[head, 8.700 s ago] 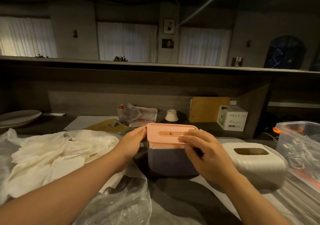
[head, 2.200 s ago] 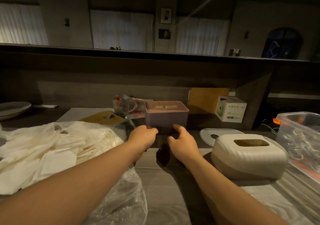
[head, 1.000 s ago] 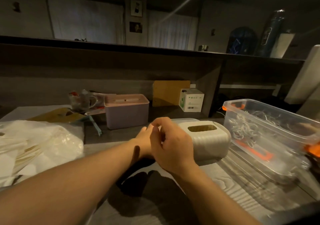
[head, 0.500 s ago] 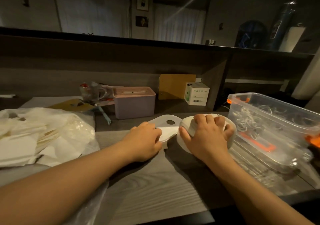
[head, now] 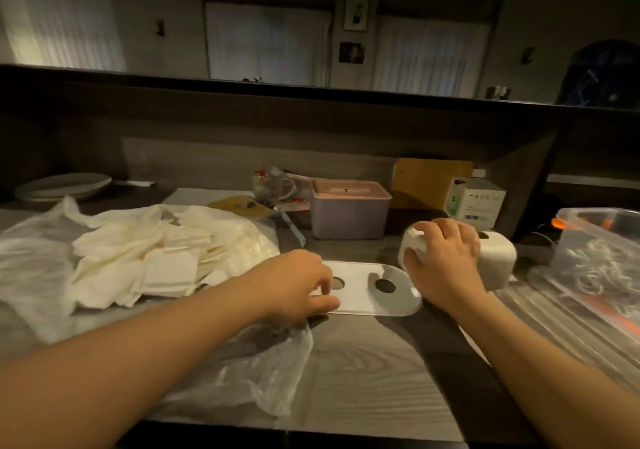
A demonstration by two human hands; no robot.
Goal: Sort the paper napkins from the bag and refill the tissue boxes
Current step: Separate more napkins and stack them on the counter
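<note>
Step in hand, by the look of it: opening white tissue box for refill. Right hand, centre right, grip curled over box. Left hand, frame centre, pinches edge of flat white base plate lying on bench. Next move likely: fetch napkins from plastic bag, left of frame. Pink-lidded box behind, closed. Clear tub, right edge: whitish coiled items, unclear what.

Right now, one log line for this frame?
left hand: on base plate | right hand: gripping white box | pink box: closed, back | napkins: on bag
</note>
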